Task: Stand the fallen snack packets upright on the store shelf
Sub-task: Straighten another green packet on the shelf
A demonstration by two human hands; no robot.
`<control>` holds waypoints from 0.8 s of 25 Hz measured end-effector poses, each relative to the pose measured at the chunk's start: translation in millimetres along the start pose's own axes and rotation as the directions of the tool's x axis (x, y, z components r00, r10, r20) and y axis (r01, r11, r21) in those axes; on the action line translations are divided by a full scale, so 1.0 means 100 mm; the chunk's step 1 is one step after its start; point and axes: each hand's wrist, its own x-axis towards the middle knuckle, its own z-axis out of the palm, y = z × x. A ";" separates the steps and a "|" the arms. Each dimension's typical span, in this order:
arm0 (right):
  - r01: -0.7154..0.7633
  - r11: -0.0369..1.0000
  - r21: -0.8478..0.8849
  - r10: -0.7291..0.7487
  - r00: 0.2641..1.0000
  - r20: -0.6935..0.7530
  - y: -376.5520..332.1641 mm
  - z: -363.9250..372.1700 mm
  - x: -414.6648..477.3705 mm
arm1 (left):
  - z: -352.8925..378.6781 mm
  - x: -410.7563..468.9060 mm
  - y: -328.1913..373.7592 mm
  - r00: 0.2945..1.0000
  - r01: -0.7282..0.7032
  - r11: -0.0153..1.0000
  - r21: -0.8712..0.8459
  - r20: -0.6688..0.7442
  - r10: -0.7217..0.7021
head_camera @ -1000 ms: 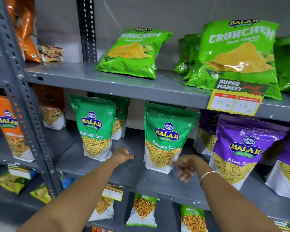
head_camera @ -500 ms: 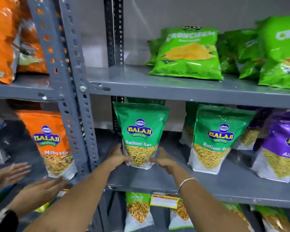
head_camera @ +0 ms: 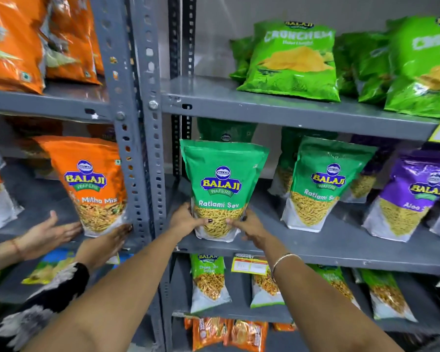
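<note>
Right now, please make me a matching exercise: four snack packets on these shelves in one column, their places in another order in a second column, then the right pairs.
Packets:
1. green Ratlami Sev packet
2. orange Mitha Mix packet
3. purple Aloo packet
4. Crunchem chips bag

Places:
A. top shelf, lying back
B. middle shelf, far right
C. left rack, beyond the grey post
D. between both hands

Pairs: 1-D, 2-C, 3-B, 4-A

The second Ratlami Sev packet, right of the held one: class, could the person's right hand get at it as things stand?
Probably yes, once freed. The right hand grips the held Ratlami Sev packet; bare shelf separates it from the second packet, with nothing between.
</note>
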 end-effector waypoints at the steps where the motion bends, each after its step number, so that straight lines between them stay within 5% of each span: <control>1: 0.001 1.000 -0.011 -0.001 1.000 0.010 -0.03 -0.02 -0.07 | -0.01 -0.07 0.03 1.000 -0.009 1.000 0.028 -0.012 0.009; 10: -0.037 0.999 0.020 0.035 0.995 0.090 -0.08 -0.09 -0.28 | -0.02 -0.24 0.05 1.000 0.013 0.999 0.051 -0.008 -0.013; 13: -0.039 0.999 0.001 0.038 0.992 0.119 -0.12 -0.11 -0.32 | -0.08 -0.24 0.10 0.991 0.050 0.992 0.113 0.117 -0.063; 16: -0.079 0.995 -0.065 0.085 0.991 0.106 -0.04 -0.24 -0.26 | -0.12 -0.30 0.22 0.862 0.182 0.863 0.471 0.346 -0.371; 20: -0.162 0.974 -0.158 0.152 0.986 -0.074 0.20 -0.86 -0.24 | 0.28 -0.42 0.50 0.670 0.055 0.667 0.743 0.468 -0.576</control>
